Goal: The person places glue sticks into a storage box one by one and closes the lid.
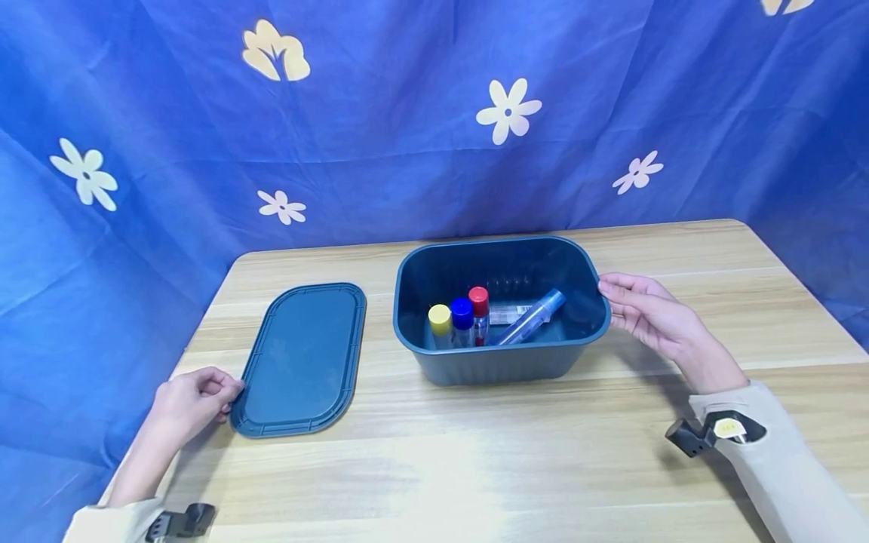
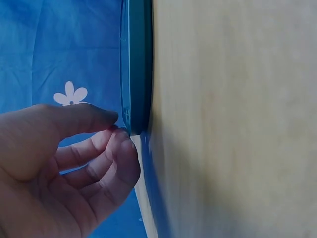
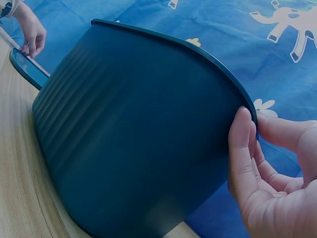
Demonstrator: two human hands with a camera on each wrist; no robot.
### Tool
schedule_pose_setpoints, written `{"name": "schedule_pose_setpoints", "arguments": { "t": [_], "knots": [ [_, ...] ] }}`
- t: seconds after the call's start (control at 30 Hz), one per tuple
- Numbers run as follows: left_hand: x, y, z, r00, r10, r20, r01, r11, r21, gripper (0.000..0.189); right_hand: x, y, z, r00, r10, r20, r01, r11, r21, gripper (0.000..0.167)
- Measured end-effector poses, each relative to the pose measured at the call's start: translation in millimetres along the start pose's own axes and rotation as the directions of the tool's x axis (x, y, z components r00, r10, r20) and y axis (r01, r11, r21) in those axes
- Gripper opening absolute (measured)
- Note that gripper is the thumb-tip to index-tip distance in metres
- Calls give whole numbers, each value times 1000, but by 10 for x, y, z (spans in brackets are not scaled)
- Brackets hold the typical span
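A dark teal storage box (image 1: 495, 367) stands on the table, its top uncovered. Inside are clear tubes with a yellow cap (image 1: 440, 317), a blue cap (image 1: 462, 311) and a red cap (image 1: 478, 299); a blue tube (image 1: 529, 320) leans beside them. At the box's right end, my right hand (image 1: 645, 313) grips the rim, thumb and fingers on either side in the right wrist view. A matching lid (image 1: 302, 358) lies to the left of the box. My left hand (image 1: 193, 400) pinches the lid's near left edge with its fingertips, other fingers curled.
Pale wooden table (image 1: 421, 467) carries the box and lid. A blue cloth (image 1: 380, 151) with white flowers hangs behind and along the sides. Both wrists wear small black cameras (image 1: 689, 437). Another clear item (image 1: 505, 314) lies on the box floor.
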State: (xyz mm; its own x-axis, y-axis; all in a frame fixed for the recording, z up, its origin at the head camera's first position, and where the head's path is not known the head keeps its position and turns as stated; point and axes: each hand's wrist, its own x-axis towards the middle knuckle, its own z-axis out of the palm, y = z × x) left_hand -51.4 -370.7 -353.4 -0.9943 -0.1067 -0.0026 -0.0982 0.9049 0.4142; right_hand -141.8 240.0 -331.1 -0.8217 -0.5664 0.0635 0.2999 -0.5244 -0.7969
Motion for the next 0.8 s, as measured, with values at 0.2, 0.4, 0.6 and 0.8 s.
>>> {"name": "schedule_pose_setpoints", "arguments": {
  "t": [0.2, 0.4, 0.6, 0.8],
  "knots": [
    [-11, -23, -37, 997, -29, 74, 30, 1000, -10, 17, -7, 3, -8, 1000, -1, -4, 1, 1000, 12, 26],
    [-9, -42, -54, 990, -36, 139, 36, 999, 0, 15, -10, 5, -14, 1000, -5, -1, 5, 1000, 18, 26],
    [4, -31, -69, 981, -68, 180, 79, 995, -54, 16, -9, 13, -11, 1000, -8, 2, 8, 1000, 21, 25],
    [20, -1, -89, 978, -69, 195, 82, 995, -58, 18, -2, 17, -8, 1000, -8, 6, 8, 1000, 15, 26]
  ]
}}
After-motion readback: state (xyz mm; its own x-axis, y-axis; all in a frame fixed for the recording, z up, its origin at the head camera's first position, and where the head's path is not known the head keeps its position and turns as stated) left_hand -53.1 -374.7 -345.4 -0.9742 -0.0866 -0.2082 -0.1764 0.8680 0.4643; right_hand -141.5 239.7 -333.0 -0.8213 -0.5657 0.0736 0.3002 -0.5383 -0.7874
